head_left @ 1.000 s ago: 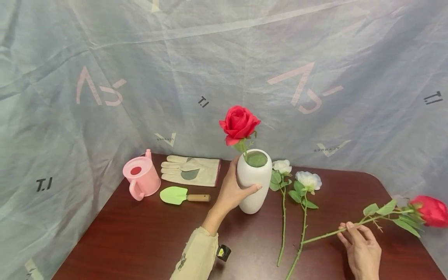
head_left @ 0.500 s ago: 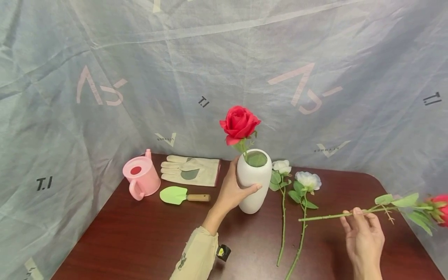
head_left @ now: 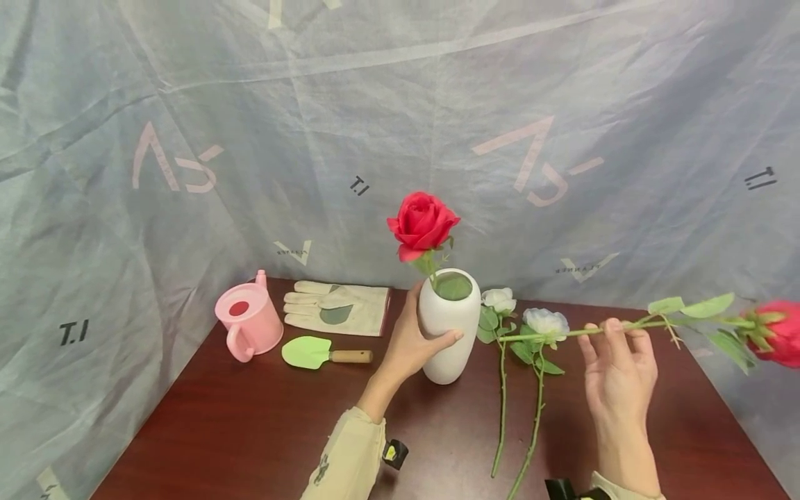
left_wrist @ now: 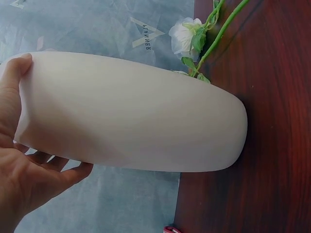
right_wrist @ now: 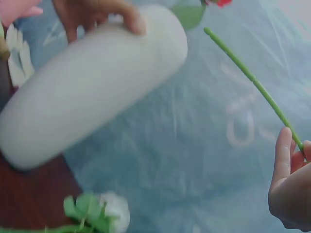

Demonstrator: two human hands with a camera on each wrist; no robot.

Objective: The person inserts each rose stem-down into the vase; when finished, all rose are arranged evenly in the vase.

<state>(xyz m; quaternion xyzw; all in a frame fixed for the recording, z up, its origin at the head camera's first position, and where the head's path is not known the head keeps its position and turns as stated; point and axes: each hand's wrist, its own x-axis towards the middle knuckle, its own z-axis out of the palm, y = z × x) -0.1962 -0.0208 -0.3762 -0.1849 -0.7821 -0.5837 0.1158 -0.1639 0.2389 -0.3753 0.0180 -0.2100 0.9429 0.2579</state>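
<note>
A white vase point(head_left: 451, 337) stands upright on the table, and my left hand point(head_left: 414, 340) grips its side, thumb across the front. One red rose point(head_left: 423, 226) stands in the vase, leaning left over the rim. My right hand point(head_left: 621, 378) pinches the stem of a second red rose point(head_left: 778, 333), held nearly level above the table, its bloom at the right edge. The cut end of that stem point(right_wrist: 252, 77) points toward the vase and is apart from it. Two white roses, one nearer the vase point(head_left: 498, 301) and one farther right point(head_left: 546, 325), lie on the table.
On the left are a pink watering can point(head_left: 250, 319), a pair of cream work gloves point(head_left: 337, 307) and a green trowel point(head_left: 325, 354) with a wooden handle. A grey printed cloth point(head_left: 350, 125) hangs behind the dark red table point(head_left: 262, 430).
My right hand has lifted the second red rose and carried it left, so the stem's end is now close to the vase. The left hand keeps its grip on the vase.
</note>
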